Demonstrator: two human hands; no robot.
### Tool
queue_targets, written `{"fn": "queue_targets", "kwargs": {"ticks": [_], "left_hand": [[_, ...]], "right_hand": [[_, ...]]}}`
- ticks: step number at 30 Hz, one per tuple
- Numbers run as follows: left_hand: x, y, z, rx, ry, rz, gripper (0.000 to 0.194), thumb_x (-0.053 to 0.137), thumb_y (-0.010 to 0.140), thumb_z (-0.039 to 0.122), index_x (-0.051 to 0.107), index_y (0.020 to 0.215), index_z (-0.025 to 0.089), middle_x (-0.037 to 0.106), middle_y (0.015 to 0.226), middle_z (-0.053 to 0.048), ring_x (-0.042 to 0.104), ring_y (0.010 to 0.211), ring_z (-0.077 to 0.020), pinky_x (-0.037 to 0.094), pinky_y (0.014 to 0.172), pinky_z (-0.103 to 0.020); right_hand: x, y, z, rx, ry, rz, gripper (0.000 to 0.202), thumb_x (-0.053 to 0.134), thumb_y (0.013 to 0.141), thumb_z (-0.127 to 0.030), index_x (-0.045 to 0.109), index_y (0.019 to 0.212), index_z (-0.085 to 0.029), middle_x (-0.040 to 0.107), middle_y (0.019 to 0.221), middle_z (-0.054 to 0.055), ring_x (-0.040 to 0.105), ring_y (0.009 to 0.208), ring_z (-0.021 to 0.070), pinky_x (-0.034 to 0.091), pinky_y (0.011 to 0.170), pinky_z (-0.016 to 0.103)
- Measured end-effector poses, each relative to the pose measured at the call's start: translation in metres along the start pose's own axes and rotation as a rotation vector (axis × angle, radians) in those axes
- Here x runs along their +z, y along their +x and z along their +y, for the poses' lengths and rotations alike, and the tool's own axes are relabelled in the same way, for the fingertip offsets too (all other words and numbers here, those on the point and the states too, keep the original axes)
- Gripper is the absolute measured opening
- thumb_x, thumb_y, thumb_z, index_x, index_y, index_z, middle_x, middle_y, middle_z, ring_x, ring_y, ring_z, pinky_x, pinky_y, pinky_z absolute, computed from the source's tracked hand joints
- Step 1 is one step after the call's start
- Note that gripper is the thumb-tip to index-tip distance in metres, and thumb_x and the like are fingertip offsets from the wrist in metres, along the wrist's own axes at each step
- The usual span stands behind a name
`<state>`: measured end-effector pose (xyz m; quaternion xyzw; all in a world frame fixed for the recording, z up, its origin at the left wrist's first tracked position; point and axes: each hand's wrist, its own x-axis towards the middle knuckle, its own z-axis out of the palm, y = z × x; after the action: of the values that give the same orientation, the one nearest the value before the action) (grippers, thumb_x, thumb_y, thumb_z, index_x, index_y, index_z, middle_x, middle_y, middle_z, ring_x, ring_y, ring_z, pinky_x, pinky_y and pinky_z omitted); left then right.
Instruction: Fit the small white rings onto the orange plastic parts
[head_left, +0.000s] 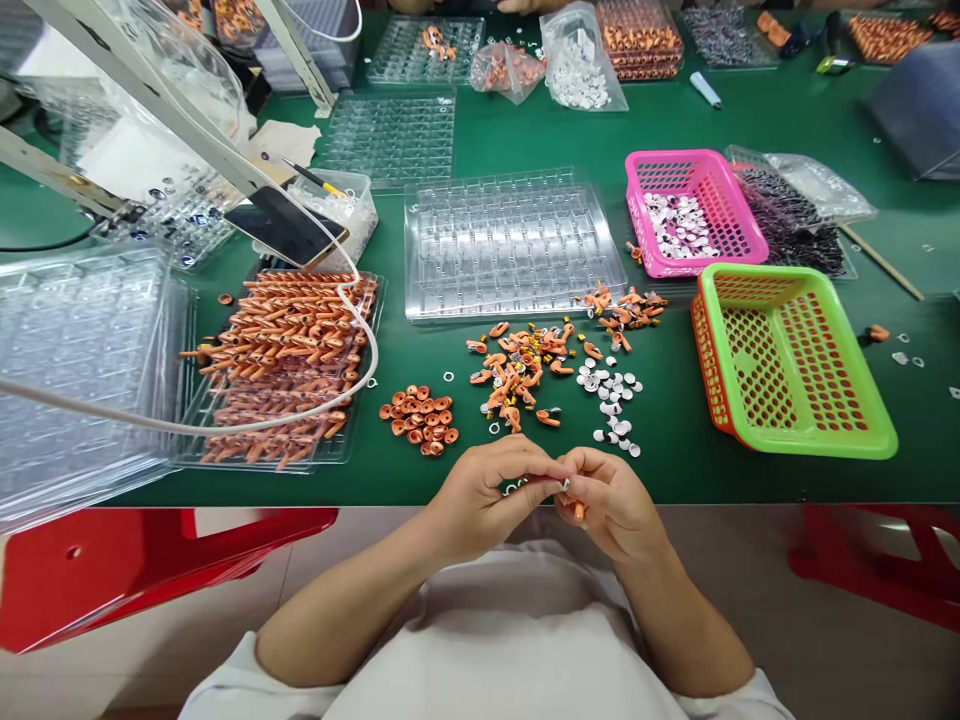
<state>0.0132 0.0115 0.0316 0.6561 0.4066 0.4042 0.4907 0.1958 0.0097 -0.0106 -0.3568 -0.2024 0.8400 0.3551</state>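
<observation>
Left grip: the left grip (476,500), lower centre of the frame, is closed, thumb and fingertips pinched at a small white piece (566,485).
Right grip: the right grip (611,500), just beside it, is closed around an orange piece (579,512) whose end pokes out below the fingers; whether the two pieces are joined I cannot tell.
Desk edge: both grips meet at the near edge of the green desk (664,400), forearms reaching in from below.
Above the hands: a loose heap of orange parts (517,375) lies centre frame, its lower fringe near the fingers.
Right of the heap: white discs (611,400) are scattered, with a strip of bare green before the lime basket (840,445).
Left of the heap: copper-coloured caps (420,420) sit in a cluster, a gap between.
Left side: a white cable (225,430) crosses over trays of orange rods (292,350).
Centre, farther up: a clear tray (517,250) stands behind the heap, its right edge apart from the pink basket (637,185).
Upper middle: open green runs between that tray and the bags (581,65) along the top.
</observation>
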Motion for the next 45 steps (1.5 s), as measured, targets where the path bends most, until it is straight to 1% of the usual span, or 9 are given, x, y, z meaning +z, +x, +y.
{"fn": "queue_targets", "kwargs": {"ticks": [7, 14, 18, 21, 24, 27, 34, 38, 45], "left_hand": [[0.0014, -0.0001, 0.0020, -0.017, -0.016, 0.014, 0.014, 0.063, 0.088, 0.012, 0.076, 0.095, 0.012, 0.074, 0.081, -0.010, 0.067, 0.076, -0.0167, 0.053, 0.072, -0.027], [0.0020, 0.0016, 0.0053, -0.191, -0.137, 0.008, 0.012, 0.066, 0.084, 0.016, 0.077, 0.089, 0.012, 0.073, 0.080, -0.009, 0.067, 0.073, -0.0163, 0.052, 0.068, -0.026], [0.0032, 0.0020, 0.0053, -0.253, -0.144, 0.021, 0.012, 0.064, 0.082, 0.013, 0.076, 0.084, 0.013, 0.072, 0.078, -0.007, 0.065, 0.070, -0.0150, 0.050, 0.065, -0.025], [0.0040, 0.0016, 0.0052, -0.266, -0.149, 0.039, 0.013, 0.063, 0.082, 0.012, 0.076, 0.083, 0.014, 0.071, 0.079, -0.006, 0.065, 0.069, -0.0144, 0.050, 0.065, -0.024], [0.0030, 0.0009, 0.0049, -0.251, -0.181, 0.020, 0.013, 0.064, 0.085, 0.017, 0.076, 0.087, 0.014, 0.072, 0.082, -0.007, 0.067, 0.073, -0.0153, 0.051, 0.068, -0.024], [0.0012, -0.0002, 0.0049, -0.235, -0.183, -0.003, 0.014, 0.066, 0.086, 0.020, 0.077, 0.092, 0.014, 0.073, 0.083, -0.008, 0.067, 0.075, -0.0157, 0.052, 0.070, -0.025], [0.0008, 0.0001, 0.0052, -0.222, -0.154, 0.012, 0.014, 0.066, 0.086, 0.021, 0.077, 0.091, 0.014, 0.073, 0.083, -0.008, 0.067, 0.075, -0.0160, 0.052, 0.070, -0.025], [0.0018, -0.0002, 0.0042, -0.261, -0.192, 0.018, 0.013, 0.067, 0.085, 0.021, 0.077, 0.090, 0.015, 0.073, 0.083, -0.007, 0.068, 0.076, -0.0163, 0.053, 0.070, -0.025], [0.0068, -0.0026, -0.0011, -0.371, -0.411, 0.054, 0.013, 0.071, 0.083, 0.025, 0.077, 0.087, 0.015, 0.072, 0.083, -0.006, 0.070, 0.075, -0.0171, 0.056, 0.071, -0.027]], "right_hand": [[-0.0006, 0.0004, 0.0018, 0.014, 0.024, -0.007, 0.023, 0.084, 0.068, -0.031, 0.069, 0.074, -0.015, 0.065, 0.064, 0.000, 0.050, 0.044, 0.0055, 0.037, 0.042, 0.016], [0.0019, 0.0003, 0.0001, 0.047, 0.076, -0.032, 0.026, 0.087, 0.064, -0.031, 0.067, 0.069, -0.014, 0.057, 0.050, -0.003, 0.048, 0.040, 0.0059, 0.035, 0.039, 0.015], [0.0026, 0.0012, 0.0028, 0.058, 0.071, -0.038, 0.025, 0.087, 0.064, -0.029, 0.067, 0.069, -0.014, 0.060, 0.053, -0.002, 0.048, 0.040, 0.0054, 0.035, 0.039, 0.015], [0.0023, 0.0012, 0.0047, 0.047, 0.076, -0.052, 0.024, 0.085, 0.066, -0.029, 0.067, 0.069, -0.014, 0.059, 0.053, -0.002, 0.047, 0.041, 0.0052, 0.036, 0.041, 0.015], [0.0019, 0.0006, 0.0045, 0.025, 0.084, -0.055, 0.023, 0.084, 0.068, -0.029, 0.068, 0.071, -0.015, 0.056, 0.050, -0.003, 0.045, 0.041, 0.0052, 0.036, 0.042, 0.015], [0.0013, 0.0005, 0.0034, 0.019, 0.079, -0.045, 0.022, 0.084, 0.068, -0.029, 0.068, 0.071, -0.015, 0.058, 0.053, -0.002, 0.047, 0.042, 0.0054, 0.037, 0.043, 0.016], [-0.0008, 0.0021, 0.0037, 0.005, 0.053, -0.041, 0.022, 0.084, 0.069, -0.030, 0.068, 0.073, -0.015, 0.059, 0.055, -0.002, 0.048, 0.043, 0.0060, 0.037, 0.043, 0.016], [-0.0013, 0.0010, 0.0031, 0.009, 0.029, -0.027, 0.022, 0.083, 0.069, -0.030, 0.067, 0.073, -0.016, 0.058, 0.053, -0.003, 0.048, 0.042, 0.0066, 0.036, 0.042, 0.017], [0.0006, 0.0012, 0.0032, -0.002, 0.006, -0.011, 0.023, 0.084, 0.068, -0.031, 0.068, 0.073, -0.016, 0.058, 0.054, -0.002, 0.048, 0.044, 0.0073, 0.036, 0.042, 0.017]]}}
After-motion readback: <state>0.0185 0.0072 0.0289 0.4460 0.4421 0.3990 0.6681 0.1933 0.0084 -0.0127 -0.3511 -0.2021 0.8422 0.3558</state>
